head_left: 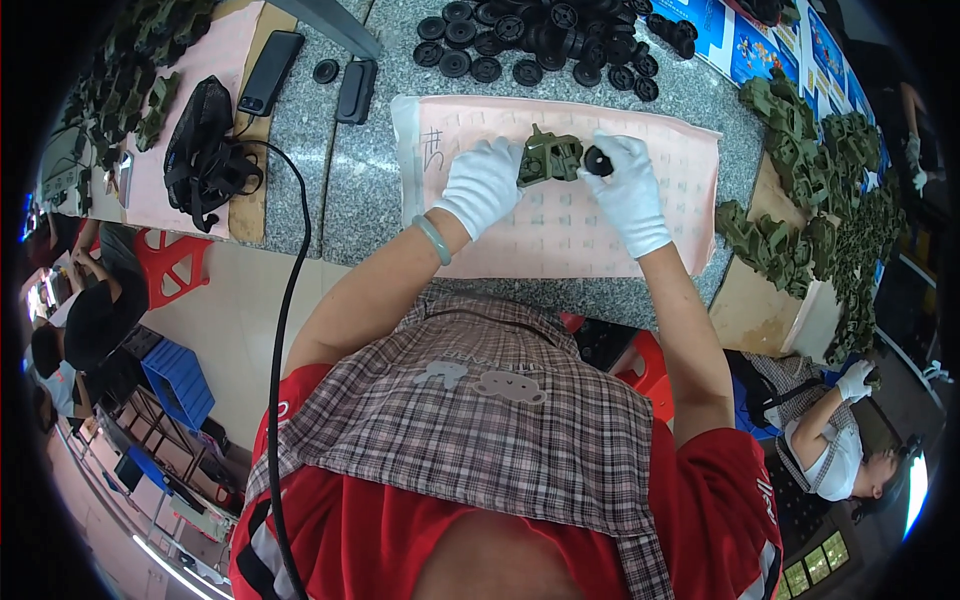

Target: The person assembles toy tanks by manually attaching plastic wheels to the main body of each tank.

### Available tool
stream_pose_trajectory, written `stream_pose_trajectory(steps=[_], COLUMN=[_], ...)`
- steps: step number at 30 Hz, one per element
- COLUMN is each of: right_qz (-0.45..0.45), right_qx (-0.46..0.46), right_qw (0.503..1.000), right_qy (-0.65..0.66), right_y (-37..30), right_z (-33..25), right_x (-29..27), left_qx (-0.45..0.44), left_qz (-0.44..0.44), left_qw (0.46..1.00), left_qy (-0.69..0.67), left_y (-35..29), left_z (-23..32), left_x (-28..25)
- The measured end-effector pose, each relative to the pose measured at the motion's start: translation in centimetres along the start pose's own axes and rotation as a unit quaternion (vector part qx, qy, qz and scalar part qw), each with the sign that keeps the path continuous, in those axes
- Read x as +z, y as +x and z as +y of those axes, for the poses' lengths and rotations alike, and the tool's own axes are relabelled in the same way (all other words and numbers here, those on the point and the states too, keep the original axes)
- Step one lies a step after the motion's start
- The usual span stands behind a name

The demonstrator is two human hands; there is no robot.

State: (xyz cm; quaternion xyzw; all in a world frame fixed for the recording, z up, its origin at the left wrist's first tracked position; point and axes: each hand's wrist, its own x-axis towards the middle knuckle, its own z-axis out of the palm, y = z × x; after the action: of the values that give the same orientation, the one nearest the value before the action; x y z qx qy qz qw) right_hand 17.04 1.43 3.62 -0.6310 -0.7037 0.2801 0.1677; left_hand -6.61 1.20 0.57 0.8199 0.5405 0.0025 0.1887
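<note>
Both my hands wear white gloves above a pale pink sheet on the speckled grey table. My left hand is closed on the left end of a dark green plastic toy vehicle body. In my right hand a small black toy wheel is pinched between the fingers, at the right end of the green body. Whether the wheel touches the body I cannot tell. A heap of black toy wheels lies beyond the sheet.
More green plastic parts are piled at the right and at the far left. Left of the sheet lie a black phone, a black case and a black bag. A black cable runs down past my left arm. Other people sit at both sides.
</note>
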Motion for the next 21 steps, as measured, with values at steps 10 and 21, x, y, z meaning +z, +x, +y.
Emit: stream_pose_trajectory(steps=[10,21], right_qz=[-0.006,0.004], right_qx=[-0.049,0.048], right_qw=[0.998,0.996], right_qy=[-0.031,-0.073], right_y=[-0.4,-1.3], right_z=[-0.9,-3.2], right_x=[2.0,2.4], left_qx=[-0.013,-0.009], left_qz=[-0.035,-0.033], left_qw=[0.999,0.999], left_qy=[0.005,0.002], left_y=[0.3,-0.2], left_z=[0.2,0.3], left_x=[-0.2,-0.2])
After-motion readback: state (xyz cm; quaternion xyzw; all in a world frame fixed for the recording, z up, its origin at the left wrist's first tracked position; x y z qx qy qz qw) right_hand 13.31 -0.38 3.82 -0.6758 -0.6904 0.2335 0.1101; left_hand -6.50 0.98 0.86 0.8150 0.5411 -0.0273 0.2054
